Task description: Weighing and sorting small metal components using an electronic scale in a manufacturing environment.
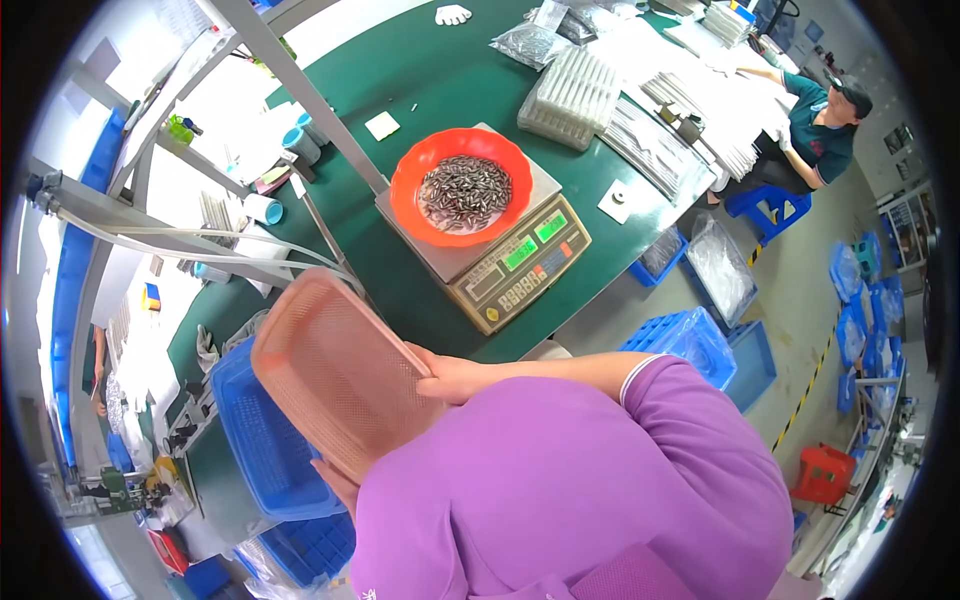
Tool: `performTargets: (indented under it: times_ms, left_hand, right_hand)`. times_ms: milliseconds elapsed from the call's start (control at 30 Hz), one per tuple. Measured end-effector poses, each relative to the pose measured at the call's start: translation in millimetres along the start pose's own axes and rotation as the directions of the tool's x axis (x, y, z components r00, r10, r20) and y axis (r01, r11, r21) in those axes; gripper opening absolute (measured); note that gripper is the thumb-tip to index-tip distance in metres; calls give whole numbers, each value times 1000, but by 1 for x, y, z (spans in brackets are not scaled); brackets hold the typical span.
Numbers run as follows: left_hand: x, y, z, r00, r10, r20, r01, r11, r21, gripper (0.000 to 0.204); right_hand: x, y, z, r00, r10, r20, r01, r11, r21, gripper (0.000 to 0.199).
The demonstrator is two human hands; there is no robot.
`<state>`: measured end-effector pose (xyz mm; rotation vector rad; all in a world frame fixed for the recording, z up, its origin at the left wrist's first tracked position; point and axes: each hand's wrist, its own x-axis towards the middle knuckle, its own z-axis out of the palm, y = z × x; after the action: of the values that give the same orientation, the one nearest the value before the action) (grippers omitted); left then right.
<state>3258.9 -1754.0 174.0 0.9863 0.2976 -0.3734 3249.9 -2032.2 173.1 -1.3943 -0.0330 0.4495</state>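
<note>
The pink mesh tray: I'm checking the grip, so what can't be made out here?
- Left hand: only fingertips show under the pink mesh tray; the purple sleeve hides the rest.
- Right hand: its fingers lie behind the tray's edge.
- Tray contents: its inside faces away.
- Small metal parts in the orange bowl: too small to identify.

Right hand (455, 380) raised near chest, fingers curled, thumb pointing left along the far edge of a held pink mesh tray (330, 365). Right forearm bare, running in from the right, elbow bent; purple short sleeve at the upper arm. Left hand (338, 482) low at left, mostly hidden, fingers gripping the tray's near edge from beneath.
</note>
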Motion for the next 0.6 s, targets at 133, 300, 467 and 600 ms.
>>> performTargets:
  times_ms: [133,300,467,600]
  left_hand:
    - [-9,-2,5,1000,21,-12,-19,993,118,54]
    - [33,-16,-44,993,119,-28,-71,747,661,47]
    - [55,-64,-66,969,246,19,-178,643,745,39]
    - [32,-47,-16,979,201,-25,-123,688,715,38]
  right_hand:
    - [-11,-6,1,996,80,-40,-84,993,-89,73]
    - [-16,-2,-1,989,49,-140,-74,981,-179,72]
    - [-7,35,-13,934,309,-179,-357,825,-437,55]
    - [-19,6,-8,911,365,-190,-411,791,-453,44]
